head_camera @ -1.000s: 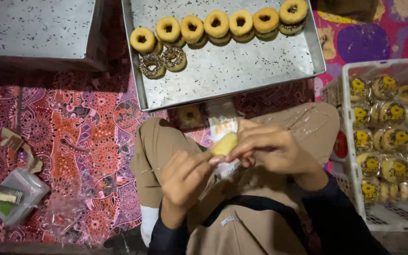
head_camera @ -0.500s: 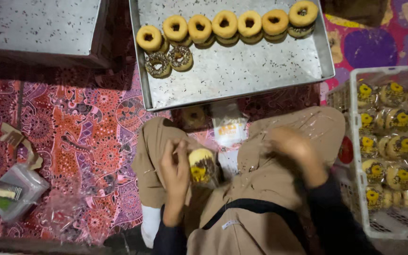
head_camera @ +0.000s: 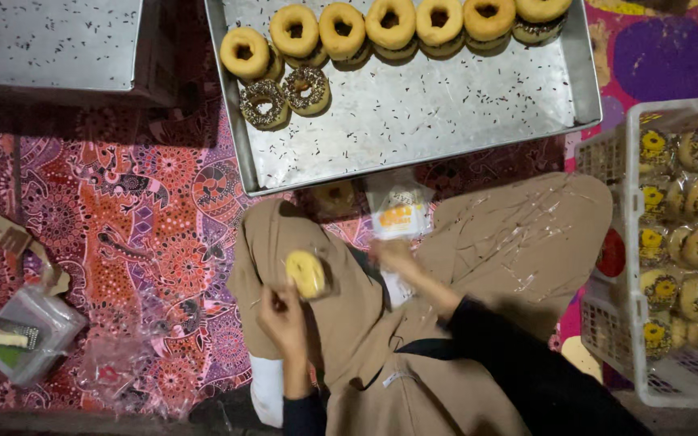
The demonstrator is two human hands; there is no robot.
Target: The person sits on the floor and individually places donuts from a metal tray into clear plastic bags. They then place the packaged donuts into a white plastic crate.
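Eight doughnuts show on the steel tray: six plain golden rings in a row along its far edge, the last one cut off by the frame, and two chocolate-sprinkled doughnuts just in front of the row's left end, touching each other. At least two more dark ones seem to lie under the golden row, but they are too hidden to count. The left hand pinches a single wrapped doughnut between its fingertips, holding it above the left knee; it is round, pale yellow on the face turned to the camera, and glossy as if sealed in clear film. The right hand is blurred, its fingers curled on the lower edge of a small stack of clear wrapper bags with a yellow-orange print, which lies on the lap just below the tray's near rim (whether it grips the stack or only touches it I cannot tell). The white plastic crate at the right holds packed doughnuts, each in film with a yellow flower-shaped mark; about a dozen are visible, laid close together. A second metal tray sits at the top left, strewn with dark sprinkles. At the lower left, on the patterned red cloth, a small clear plastic tub holds a pale block and something green.
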